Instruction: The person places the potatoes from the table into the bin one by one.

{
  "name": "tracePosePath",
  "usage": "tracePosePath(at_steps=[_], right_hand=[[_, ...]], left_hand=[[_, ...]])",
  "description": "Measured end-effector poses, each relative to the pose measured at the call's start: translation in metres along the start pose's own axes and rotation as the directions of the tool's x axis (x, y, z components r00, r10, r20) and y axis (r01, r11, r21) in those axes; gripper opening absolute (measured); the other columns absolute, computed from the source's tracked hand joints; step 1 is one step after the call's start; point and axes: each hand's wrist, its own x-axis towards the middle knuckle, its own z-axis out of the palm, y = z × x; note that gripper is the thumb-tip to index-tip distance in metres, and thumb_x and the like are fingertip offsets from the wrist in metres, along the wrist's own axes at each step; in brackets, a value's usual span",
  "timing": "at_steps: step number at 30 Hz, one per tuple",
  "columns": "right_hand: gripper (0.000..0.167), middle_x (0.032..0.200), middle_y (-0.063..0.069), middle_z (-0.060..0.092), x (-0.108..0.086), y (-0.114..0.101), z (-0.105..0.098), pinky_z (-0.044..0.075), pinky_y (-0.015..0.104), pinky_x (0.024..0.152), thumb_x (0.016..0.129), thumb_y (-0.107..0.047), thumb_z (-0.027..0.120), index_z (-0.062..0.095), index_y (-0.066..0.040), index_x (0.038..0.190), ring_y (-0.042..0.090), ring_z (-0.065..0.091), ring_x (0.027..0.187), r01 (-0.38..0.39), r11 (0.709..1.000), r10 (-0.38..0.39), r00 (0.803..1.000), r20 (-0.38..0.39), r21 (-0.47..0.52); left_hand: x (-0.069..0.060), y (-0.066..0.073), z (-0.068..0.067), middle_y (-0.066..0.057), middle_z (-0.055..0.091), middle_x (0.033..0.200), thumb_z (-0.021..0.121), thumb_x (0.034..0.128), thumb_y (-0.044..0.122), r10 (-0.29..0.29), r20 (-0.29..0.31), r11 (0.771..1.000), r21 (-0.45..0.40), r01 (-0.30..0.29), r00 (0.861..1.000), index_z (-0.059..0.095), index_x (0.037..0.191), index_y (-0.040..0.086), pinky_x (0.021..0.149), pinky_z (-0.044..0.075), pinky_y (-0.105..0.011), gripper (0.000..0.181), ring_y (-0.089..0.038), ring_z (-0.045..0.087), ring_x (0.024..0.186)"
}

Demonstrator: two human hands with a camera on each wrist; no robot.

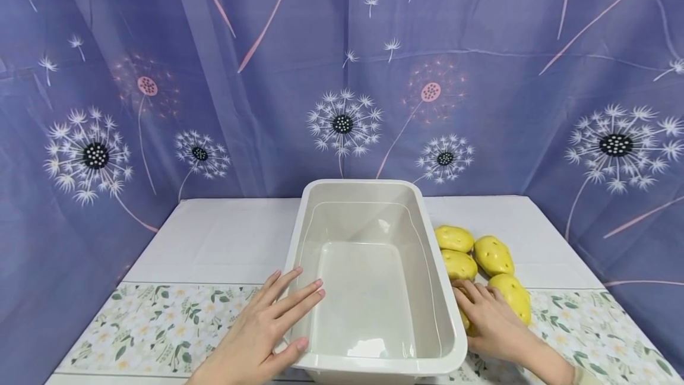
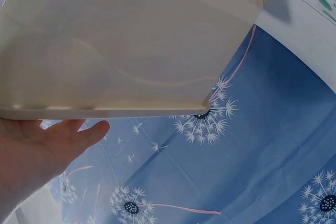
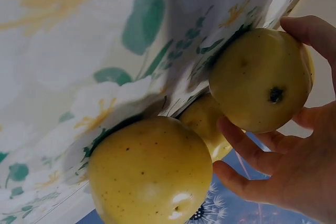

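Note:
A pale grey plastic tub (image 1: 363,296) stands in the middle of the table with nothing inside. Over its left rim lies my left hand (image 1: 267,319), fingers straight and spread; in the left wrist view that hand (image 2: 47,148) shows beside the rim of the tub (image 2: 115,35). On the right side, my right hand (image 1: 491,319) curls its thumb and fingers round a yellow potato (image 3: 262,80), which is mostly covered by the hand in the head view. Another large potato (image 3: 152,171) lies beside the fingers, and a further potato (image 3: 205,121) shows behind.
More yellow potatoes (image 1: 493,255) lie grouped along the tub's right wall. The table has a white back part (image 1: 230,236) and a floral cloth strip (image 1: 160,325) in front. A purple dandelion-print curtain (image 1: 256,106) encloses the back and both sides.

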Motion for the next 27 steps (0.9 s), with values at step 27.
tracePosePath(at_steps=[27], right_hand=[[0.075,0.114,0.001,0.052,-0.0007,0.0043,0.0007,0.043,0.048,0.073,0.066,-0.068,0.059,0.050,-0.020,0.122,0.022,0.054,0.095,-0.001,0.998,0.000,1.000,0.031,0.056]], left_hand=[[0.0054,0.0065,0.0020,-0.001,0.039,0.140,0.031,0.0927,0.046,0.041,0.016,0.999,-0.023,-0.040,0.999,0.040,0.135,0.015,0.114,0.001,-0.035,0.053,-0.030,0.022,0.136]])
